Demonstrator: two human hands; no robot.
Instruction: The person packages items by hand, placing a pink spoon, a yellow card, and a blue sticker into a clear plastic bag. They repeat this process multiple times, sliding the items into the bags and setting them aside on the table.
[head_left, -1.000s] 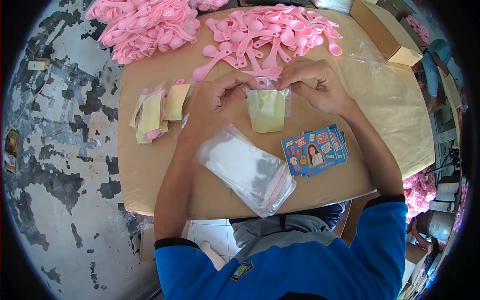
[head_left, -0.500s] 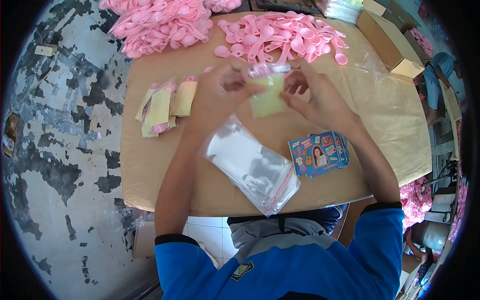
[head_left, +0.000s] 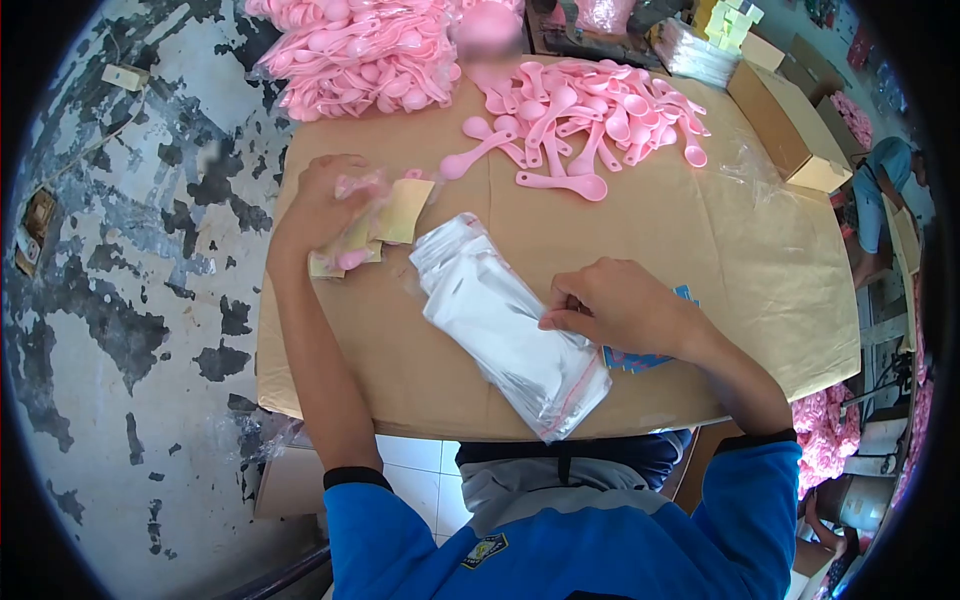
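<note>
Brown paper (head_left: 780, 270) lies under the clear bags (head_left: 500, 330), patchy floor (head_left: 90, 410) far left. Nearer left, your left hand (head_left: 322, 200) is at packets (head_left: 405, 210), grip unclear; by the bags' right side, your right hand (head_left: 635, 305) curls narrow, hold unclear.

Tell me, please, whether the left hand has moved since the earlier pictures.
Yes: judged against the brown-covered table, the left hand has moved toward the table's left edge, now at the packets with yellow cards.
</note>
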